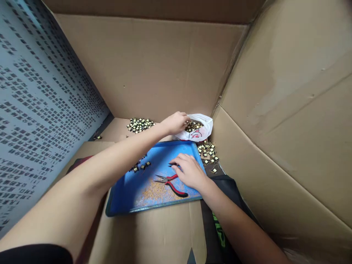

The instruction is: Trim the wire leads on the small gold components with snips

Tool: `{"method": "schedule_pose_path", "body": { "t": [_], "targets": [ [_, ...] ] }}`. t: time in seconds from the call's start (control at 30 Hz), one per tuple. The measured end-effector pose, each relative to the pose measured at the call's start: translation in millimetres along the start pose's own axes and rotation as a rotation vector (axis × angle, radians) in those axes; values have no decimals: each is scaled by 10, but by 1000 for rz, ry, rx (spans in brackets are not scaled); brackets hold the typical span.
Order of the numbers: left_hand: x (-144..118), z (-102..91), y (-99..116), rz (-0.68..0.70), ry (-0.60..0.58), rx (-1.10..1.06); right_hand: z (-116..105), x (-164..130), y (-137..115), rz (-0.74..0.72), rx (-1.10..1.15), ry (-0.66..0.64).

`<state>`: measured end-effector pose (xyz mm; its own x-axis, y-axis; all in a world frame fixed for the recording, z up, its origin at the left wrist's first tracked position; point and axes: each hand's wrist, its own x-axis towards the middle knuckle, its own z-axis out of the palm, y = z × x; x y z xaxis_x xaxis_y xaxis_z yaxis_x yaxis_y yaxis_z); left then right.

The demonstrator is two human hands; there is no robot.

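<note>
My left hand [177, 123] reaches across to a white plastic bag [207, 124] at the back. Its fingers are curled at the bag's mouth, and what they grip is hidden. Inside the bag lie many small parts with yellow tops and copper-coloured leads [193, 126]. Over the right side of a blue tray [162, 150], my right hand [189, 170] is curled around something small and dark, too little of which shows to name. Just below that hand, long-nose pliers [172, 183] with red and black handles lie on the tray, jaws pointing left.
Clipped wire bits [154, 190] cover the tray's front middle. Several small parts [143, 167] lie at its left, partly behind my left forearm. More parts sit in a back heap [140, 124] and a right-hand heap [208, 151]. Cardboard walls [154, 66] rise behind and right.
</note>
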<state>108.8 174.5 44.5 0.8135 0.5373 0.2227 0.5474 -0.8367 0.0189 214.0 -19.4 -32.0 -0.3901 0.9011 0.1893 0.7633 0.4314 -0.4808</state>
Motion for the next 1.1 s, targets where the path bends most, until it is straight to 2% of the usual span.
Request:
{"method": "schedule_pose_path", "body": {
  "t": [0.1,0.2,0.4,0.47,0.83,0.9,1.03,1.1],
  "targets": [
    [210,173,75,34,-77,-29,-3,2,-3,-5,-13,1],
    [340,251,108,-37,-163,-10,-5,11,-6,-5,-32,3],
    [441,52,87,-101,-470,-46,-11,22,-15,1,-57,-10],
    [437,-25,77,-97,-490,-13,-13,21,-17,-1,-59,-6],
    [448,-315,79,-115,-352,51,-14,17,-14,-7,-54,-7],
    [426,-350,90,-129,-400,56,-13,16,-13,-6,-51,-11],
    [354,-350,126,-175,-587,45,-20,13,-12,-12,-37,-4],
    [328,-325,134,-183,-630,25,-25,13,-15,-15,-32,-1]
  ]
}}
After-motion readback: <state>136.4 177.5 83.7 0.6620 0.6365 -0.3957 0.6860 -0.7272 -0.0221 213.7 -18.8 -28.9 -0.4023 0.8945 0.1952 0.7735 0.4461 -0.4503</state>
